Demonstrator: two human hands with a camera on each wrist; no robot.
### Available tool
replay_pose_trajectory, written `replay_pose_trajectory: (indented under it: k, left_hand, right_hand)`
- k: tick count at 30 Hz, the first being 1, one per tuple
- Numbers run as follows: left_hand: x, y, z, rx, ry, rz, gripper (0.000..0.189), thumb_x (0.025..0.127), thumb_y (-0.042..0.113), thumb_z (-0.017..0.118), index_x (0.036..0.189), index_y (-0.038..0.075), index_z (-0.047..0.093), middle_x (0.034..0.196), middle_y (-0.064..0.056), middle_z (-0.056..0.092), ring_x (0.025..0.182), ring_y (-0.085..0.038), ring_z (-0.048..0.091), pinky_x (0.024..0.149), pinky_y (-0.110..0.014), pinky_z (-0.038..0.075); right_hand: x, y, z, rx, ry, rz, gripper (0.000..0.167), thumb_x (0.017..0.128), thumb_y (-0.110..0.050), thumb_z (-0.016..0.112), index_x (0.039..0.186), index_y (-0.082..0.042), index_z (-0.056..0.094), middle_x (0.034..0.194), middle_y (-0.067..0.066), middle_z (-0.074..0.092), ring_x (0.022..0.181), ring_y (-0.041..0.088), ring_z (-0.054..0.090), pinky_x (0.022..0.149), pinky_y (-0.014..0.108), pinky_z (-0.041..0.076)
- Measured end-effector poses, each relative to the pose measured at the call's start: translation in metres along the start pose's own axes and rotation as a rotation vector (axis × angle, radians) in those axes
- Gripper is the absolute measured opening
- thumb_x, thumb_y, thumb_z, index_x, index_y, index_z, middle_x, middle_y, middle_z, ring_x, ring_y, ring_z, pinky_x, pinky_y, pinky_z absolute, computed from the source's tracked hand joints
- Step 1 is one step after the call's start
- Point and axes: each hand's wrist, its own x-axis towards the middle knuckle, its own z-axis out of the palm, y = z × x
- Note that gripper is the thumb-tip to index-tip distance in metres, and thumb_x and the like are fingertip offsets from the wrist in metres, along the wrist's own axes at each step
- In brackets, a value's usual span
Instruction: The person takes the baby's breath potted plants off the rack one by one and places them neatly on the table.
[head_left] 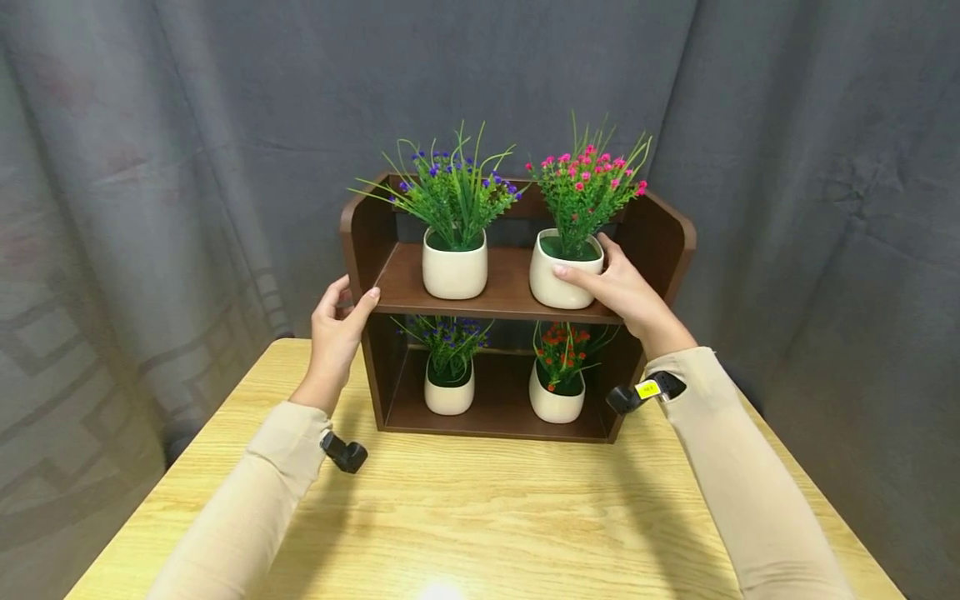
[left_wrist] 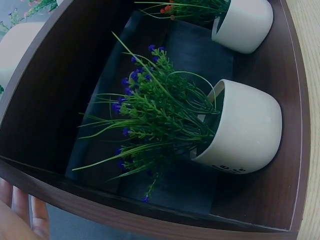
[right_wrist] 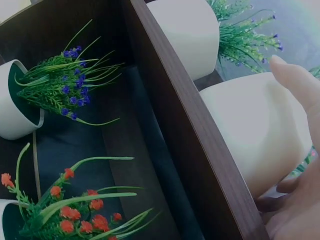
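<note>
A brown two-tier shelf stands upright on the table. My left hand grips its left side panel, thumb over the front edge and fingers outside. On the upper tier, my right hand holds the white pot of pink flowers, thumb across its front and fingers at its right side; the pot's base appears to be on the board. To its left sits a white pot of purple flowers. Below stand another pot of purple flowers and a pot of orange-red flowers.
The light wooden table extends in front of the shelf and to both sides. A grey curtain hangs close behind. The shelf's raised right side panel stands beside my right hand.
</note>
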Motion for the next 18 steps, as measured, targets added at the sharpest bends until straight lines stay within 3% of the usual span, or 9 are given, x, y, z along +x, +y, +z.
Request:
replay_pose_trajectory:
  k: [18]
  left_hand:
    - [-0.0018, 0.0028, 0.0017, -0.021, 0.001, 0.018, 0.048, 0.092, 0.025, 0.074, 0.136, 0.009, 0.061, 0.109, 0.003, 0.055, 0.094, -0.012, 0.047, 0.079, -0.025, 0.041]
  right_hand:
    - [0.0019, 0.004, 0.0068, 0.01, 0.033, 0.017, 0.114, 0.084, -0.041, 0.079, 0.161, -0.011, 0.0, 0.15, 0.018, 0.037, 0.136, 0.028, 0.036, 0.115, 0.043, 0.022]
